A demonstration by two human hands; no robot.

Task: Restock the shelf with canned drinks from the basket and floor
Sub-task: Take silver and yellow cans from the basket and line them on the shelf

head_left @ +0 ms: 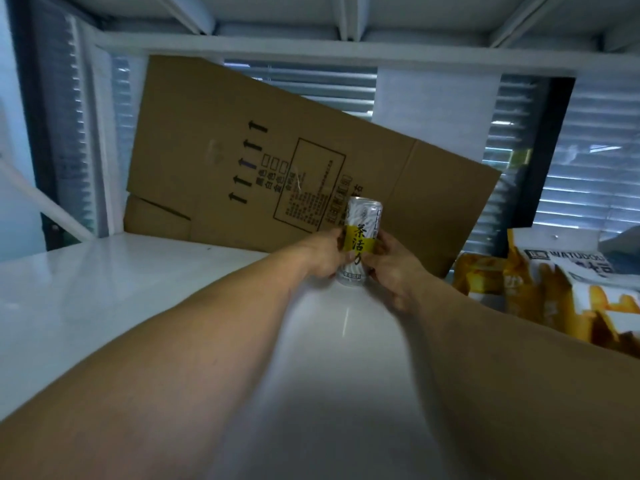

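Both hands close on one can (360, 237): the left hand (323, 259) curls its fingers round the can's left side, and the right hand (391, 268) pinches it from the right, thumb and fingers against the yellow band. So each grip is clamped on the can. The can is slim, silver-white with a yellow label bearing dark characters, and it stands upright. Its base is at the shelf (138, 289); whether it rests fully on the surface or is held just off it cannot be told. Both forearms reach forward across the white shelf board from the lower edge of the view.

Just behind the can a flattened cardboard box (242, 161) leans tilted against the back of the shelf, printed with arrows and a framed block of text. To the right of the hands, on the same shelf, lie snack bags (540, 285) in yellow and white, near the right forearm. Above runs the underside of the next shelf board (346, 19), white with ribs. Behind the shelf are window blinds (595, 161).
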